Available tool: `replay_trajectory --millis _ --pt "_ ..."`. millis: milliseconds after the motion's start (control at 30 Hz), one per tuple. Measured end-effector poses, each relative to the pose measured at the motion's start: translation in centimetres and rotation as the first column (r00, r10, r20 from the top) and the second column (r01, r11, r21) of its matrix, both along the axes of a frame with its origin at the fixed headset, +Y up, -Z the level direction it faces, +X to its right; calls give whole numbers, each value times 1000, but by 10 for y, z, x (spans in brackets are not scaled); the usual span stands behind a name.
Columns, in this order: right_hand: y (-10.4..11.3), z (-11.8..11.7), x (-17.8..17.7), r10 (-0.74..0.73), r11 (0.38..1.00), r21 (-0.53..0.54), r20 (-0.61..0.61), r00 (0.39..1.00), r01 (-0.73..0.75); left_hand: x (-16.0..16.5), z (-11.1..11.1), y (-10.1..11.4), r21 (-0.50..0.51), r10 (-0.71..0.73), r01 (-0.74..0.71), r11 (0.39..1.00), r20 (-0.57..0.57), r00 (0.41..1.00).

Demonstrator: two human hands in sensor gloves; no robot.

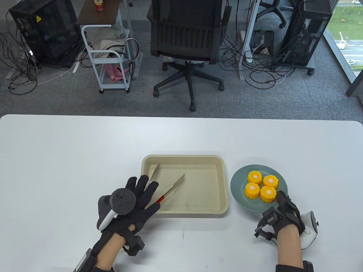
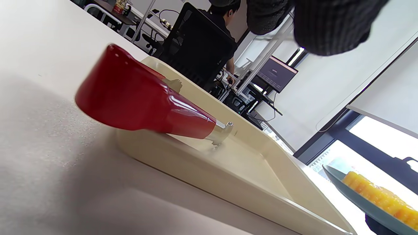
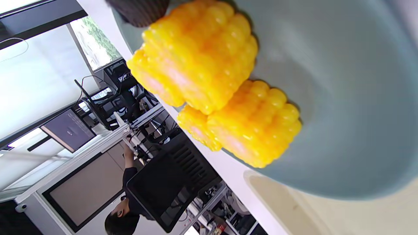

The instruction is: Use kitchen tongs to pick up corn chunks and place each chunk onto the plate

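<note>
Several yellow corn chunks [image 1: 261,185] stand close together on the grey-green plate [image 1: 241,195] at the right. The metal tongs [image 1: 170,189] with a red handle [image 2: 140,98] lie open in the beige tray [image 1: 224,181], the handle end propped on its near-left rim. My left hand [image 1: 141,192] hovers flat over that handle with straight fingers [image 2: 326,23] that do not grip it. My right hand [image 1: 279,206] lies at the plate's near rim, one fingertip [image 3: 140,13] reaching in beside the nearest chunk [image 3: 199,55].
Only the tongs lie in the tray. Beyond the white table's [image 1: 85,147] far edge stand an office chair [image 1: 187,36], a small cart [image 1: 110,56] and computer towers with cables.
</note>
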State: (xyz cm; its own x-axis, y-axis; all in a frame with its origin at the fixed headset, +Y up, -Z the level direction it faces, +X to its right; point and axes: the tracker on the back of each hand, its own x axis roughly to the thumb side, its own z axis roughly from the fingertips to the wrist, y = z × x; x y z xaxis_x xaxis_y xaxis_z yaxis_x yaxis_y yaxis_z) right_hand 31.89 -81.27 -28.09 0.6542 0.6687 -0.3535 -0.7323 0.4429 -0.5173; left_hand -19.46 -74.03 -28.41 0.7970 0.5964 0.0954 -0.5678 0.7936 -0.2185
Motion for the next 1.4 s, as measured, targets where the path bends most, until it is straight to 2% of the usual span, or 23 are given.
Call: replay_trajectory --millis 300,633,767,900,967,1033,1100,1200,1300,1333,1367,1400 --pt "-14 3 16 17 996 -84 47 999 -13 0 0 0 -9 -7 7 1000 -9 1000" --pt "-21 2 23 63 989 -138 28 998 -58 -1 1 0 -10 -22 21 1000 -30 999" --pt "-16 3 31 227 962 -153 -6 974 -226 -2 1 -1 -11 -18 17 1000 -32 999" --pt "-1 2 34 404 903 -147 -27 914 -403 -2 1 -1 -14 -22 21 1000 -30 999" --pt "12 2 32 531 837 -139 -28 847 -529 -1 1 -1 -14 -21 21 1000 -29 999" --pt "23 2 30 662 737 -160 -22 749 -656 -1 1 -2 -15 -23 23 1000 -28 999" --pt "31 2 28 735 666 -147 -35 677 -731 -1 1 -2 -15 -23 23 1000 -27 999" --pt "43 2 23 791 609 -112 17 611 -785 -1 1 -1 -14 -19 19 1000 -27 999" --pt "65 0 7 839 541 1 73 539 -841 0 0 -1 -10 -13 13 1000 -27 1000" --pt "76 0 -4 867 482 86 92 489 -872 0 0 -2 -9 -11 11 1000 -27 1000" --pt "82 0 -11 885 442 127 101 455 -888 0 0 -2 -9 -10 10 1000 -27 1000" --pt "93 0 -25 916 360 197 112 385 -912 0 0 -2 -9 -8 8 1000 -25 1000"
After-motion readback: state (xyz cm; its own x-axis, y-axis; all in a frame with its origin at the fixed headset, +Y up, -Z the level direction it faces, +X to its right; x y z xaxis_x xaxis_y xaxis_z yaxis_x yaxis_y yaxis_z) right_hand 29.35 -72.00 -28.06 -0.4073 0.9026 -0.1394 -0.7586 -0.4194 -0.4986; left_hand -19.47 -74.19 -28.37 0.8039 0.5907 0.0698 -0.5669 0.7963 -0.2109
